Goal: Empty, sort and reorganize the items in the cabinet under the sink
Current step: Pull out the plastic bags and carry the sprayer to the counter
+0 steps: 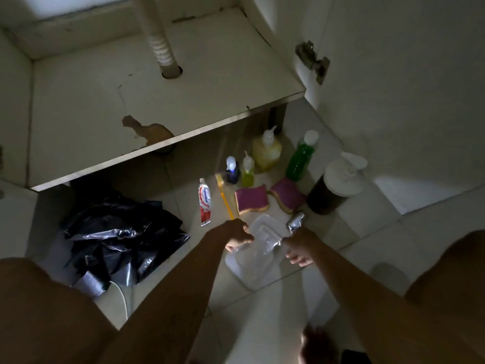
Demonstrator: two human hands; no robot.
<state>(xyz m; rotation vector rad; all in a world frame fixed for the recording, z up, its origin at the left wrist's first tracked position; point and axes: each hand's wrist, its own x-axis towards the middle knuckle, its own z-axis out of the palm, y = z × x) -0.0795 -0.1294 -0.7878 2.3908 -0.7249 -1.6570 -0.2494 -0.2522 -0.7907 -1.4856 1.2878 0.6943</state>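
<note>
Both of my hands grip a clear plastic bag (265, 244) just above a white tray (252, 274) on the tiled floor. My left hand (237, 233) pinches its left edge and my right hand (299, 248) holds its right edge. Beyond them lie two purple sponges (252, 198), a yellow toothbrush (225, 198), a toothpaste tube (204, 202) and a crumpled silver sachet (296, 222). Several bottles stand further back: a small dark blue one (232, 170), a small yellow-green one (248, 170), a yellow pump bottle (266, 149), a green bottle (301, 156) and a dark pump bottle (333, 186).
The cabinet floor (157, 101) is bare, with peeled patches near its front edge and a drain hose (160, 46) passing through it. A heap of black bin bags (118, 232) lies at the left. The open cabinet door (393, 74) stands at the right.
</note>
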